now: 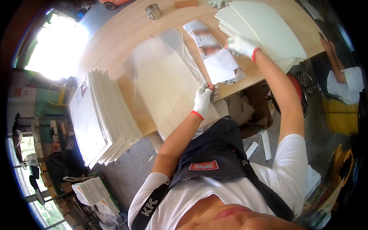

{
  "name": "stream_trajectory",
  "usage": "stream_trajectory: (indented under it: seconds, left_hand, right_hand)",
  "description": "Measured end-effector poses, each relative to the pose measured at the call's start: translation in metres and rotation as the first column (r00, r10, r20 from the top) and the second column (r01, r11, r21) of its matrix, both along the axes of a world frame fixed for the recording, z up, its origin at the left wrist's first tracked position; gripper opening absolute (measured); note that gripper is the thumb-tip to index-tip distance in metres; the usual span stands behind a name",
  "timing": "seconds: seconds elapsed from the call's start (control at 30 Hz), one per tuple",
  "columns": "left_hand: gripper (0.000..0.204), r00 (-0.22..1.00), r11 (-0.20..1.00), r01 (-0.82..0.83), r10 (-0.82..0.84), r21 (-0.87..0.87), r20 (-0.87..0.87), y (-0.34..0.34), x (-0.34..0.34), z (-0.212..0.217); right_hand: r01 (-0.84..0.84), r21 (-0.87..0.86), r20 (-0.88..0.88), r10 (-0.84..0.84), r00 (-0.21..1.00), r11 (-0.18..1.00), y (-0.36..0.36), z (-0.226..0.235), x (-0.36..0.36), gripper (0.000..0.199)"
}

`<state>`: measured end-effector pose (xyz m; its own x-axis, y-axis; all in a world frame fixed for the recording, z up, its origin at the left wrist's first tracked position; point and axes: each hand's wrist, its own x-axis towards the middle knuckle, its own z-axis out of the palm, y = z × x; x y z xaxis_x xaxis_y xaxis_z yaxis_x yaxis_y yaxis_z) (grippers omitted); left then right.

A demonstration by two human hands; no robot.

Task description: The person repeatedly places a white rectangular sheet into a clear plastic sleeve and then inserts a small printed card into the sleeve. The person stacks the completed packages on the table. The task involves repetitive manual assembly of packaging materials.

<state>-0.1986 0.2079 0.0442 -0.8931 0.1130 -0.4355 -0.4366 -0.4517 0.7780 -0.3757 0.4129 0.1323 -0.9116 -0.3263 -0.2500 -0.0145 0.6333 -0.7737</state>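
Observation:
Both my hands wear white gloves with red cuffs and bare fingertips. My left hand point(205, 97) is closed at the edge of a clear plastic bag point(172, 42); a cream board point(168, 82) lies in or under the film, I cannot tell which. Farther right, my right hand point(241, 46) pinches the far corner of a white paper sheet point(220, 65), which looks lifted and curved. Beneath that sheet lies a fanned row of printed leaflets point(199, 36), some showing pictures and text. Just beyond my right hand, a stack of large pale boards point(264, 27) covers the table's right part.
On the left of the wooden table point(111, 42) stands a tall stack of plastic-wrapped boards point(96, 115). A metal cup point(153, 12) and a brown block point(186, 4) sit at the far side. Another person's arm point(333, 57) shows at right. White strips point(266, 145) lie on the floor.

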Motion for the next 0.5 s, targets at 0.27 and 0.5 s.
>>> stream_trajectory:
  seconds: [0.27, 0.5]
  left_hand:
    - [0.021, 0.986, 0.980, 0.147, -0.157, -0.132, -0.063, -0.009, -0.013, -0.007]
    - [0.025, 0.856, 0.708, 0.217, -0.469, -0.672, -0.219, -0.072, 0.003, 0.024]
  right_hand:
    - [0.247, 0.229, -0.659, -0.037, 0.752, 0.942, -0.016, 0.084, -0.105, 0.024]
    - [-0.065, -0.050, -0.655, 0.017, 0.756, 0.997, -0.122, 0.019, -0.027, 0.029]
